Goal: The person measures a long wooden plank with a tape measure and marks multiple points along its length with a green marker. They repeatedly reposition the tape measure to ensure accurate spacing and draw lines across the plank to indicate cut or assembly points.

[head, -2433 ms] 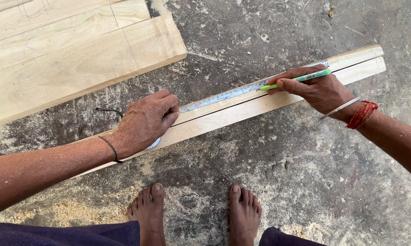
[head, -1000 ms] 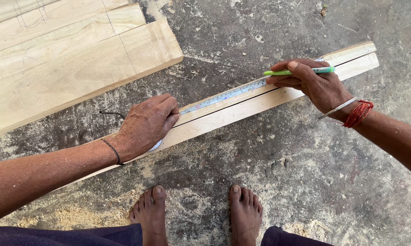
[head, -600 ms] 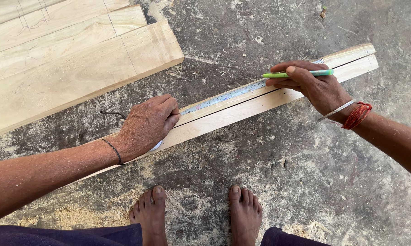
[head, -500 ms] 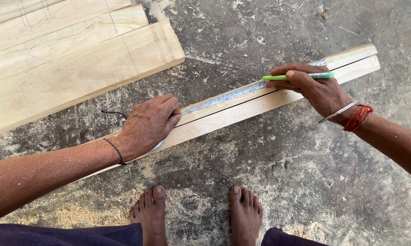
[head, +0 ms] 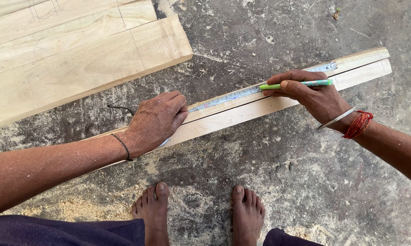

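Long pale wooden strip (head: 242, 116) lies on the rough grey concrete floor (head: 305, 191), running diagonally from lower left to upper right; it reads as two narrow lengths side by side, light cream grain, clean sawn edges. A measuring tape (head: 228, 96) is stretched flat along its upper length, silvery-blue with fine markings, too small to read. Left hand (head: 156, 122) presses palm-down on the strip near its middle, fingers curled over the tape and pinning it; a thin dark band sits at that wrist. Right hand (head: 312, 93) rests farther up the strip, fingers pinched closed round a green pen (head: 296, 84) held almost level, its tip pointing left and touching or just above the tape; cannot tell which. A metal bangle and red thread wrap the right wrist. Wide pale planks (head: 78, 59) lie well apart at upper left, faint pencil lines on their faces. Sawdust (head: 73, 209) is scattered near the two bare feet (head: 201, 214) at bottom. A short dark cord (head: 119, 108) lies just beside the left hand.
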Tool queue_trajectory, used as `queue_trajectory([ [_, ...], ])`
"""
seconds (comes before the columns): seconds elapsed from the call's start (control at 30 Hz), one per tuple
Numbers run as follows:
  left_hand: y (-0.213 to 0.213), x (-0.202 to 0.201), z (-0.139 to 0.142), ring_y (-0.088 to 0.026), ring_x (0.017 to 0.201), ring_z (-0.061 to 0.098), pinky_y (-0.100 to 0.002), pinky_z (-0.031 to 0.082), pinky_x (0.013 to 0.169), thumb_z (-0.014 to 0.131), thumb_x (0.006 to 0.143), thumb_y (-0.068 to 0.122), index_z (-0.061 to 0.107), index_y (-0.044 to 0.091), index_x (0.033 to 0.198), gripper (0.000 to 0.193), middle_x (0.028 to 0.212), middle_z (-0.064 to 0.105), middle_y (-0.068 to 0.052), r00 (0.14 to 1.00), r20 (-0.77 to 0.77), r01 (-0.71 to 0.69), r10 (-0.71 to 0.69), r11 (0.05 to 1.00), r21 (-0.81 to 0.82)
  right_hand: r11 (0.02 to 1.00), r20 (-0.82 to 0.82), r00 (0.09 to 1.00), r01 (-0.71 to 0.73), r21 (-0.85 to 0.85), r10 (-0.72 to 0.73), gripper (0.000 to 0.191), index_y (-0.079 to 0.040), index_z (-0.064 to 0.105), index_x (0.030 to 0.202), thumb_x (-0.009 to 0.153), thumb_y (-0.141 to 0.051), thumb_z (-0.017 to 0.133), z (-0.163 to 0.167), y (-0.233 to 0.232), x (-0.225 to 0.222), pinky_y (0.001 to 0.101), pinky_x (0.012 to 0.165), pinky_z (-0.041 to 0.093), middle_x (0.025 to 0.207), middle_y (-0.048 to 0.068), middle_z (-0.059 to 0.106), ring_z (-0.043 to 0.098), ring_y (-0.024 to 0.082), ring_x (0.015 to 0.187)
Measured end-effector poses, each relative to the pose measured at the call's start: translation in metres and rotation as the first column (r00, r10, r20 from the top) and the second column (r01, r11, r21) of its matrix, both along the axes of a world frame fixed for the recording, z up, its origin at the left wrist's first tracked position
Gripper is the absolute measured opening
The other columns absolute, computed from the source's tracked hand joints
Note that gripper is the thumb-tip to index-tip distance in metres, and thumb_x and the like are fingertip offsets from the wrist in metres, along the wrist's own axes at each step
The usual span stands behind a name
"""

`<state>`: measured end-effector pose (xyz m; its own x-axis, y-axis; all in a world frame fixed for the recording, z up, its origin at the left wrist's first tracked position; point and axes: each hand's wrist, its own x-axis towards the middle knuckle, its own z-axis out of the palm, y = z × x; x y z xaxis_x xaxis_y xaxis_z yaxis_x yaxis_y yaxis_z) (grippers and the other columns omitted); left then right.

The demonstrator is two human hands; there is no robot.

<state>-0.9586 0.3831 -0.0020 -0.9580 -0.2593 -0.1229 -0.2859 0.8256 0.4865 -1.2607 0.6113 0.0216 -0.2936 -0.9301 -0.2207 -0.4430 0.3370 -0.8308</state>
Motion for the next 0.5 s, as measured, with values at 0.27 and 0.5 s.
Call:
queue_trajectory([
  [0.27, 0.0, 0.0, -0.002, -0.02, 0.083, 0.064, -0.04, 0.057, 0.073, 0.062, 0.1, 0.02, 0.059, 0.007, 0.088, 0.018, 0.086, 0.06, -0.005, 1.0, -0.014, 0.006, -0.006, 1.0, -0.021, 0.998, -0.111, 0.992, -0.059, 0.013, 0.06, 0.036, -0.011, 0.075, 0.12, 0.102, -0.032, 0.053, -0.007, -0.001, 0.001, 0.0393, 0.089, 0.063, 0.113, 0.01, 0.078, 0.075, 0.021, 0.105],
  [0.5, 0.0, 0.0, -0.001, -0.02, 0.083, 0.065, -0.04, 0.058, 0.074, 0.061, 0.1, 0.021, 0.059, 0.008, 0.088, 0.018, 0.087, 0.06, -0.005, 1.0, -0.006, 0.009, -0.009, 1.0, -0.013, 0.996, -0.068, 0.995, -0.075, 0.04, 0.077, 0.038, -0.012, 0.075, 0.121, 0.101, -0.037, 0.055, -0.007, -0.006, 0.01, 0.0396, 0.089, 0.064, 0.115, 0.01, 0.078, 0.075, 0.021, 0.106],
])
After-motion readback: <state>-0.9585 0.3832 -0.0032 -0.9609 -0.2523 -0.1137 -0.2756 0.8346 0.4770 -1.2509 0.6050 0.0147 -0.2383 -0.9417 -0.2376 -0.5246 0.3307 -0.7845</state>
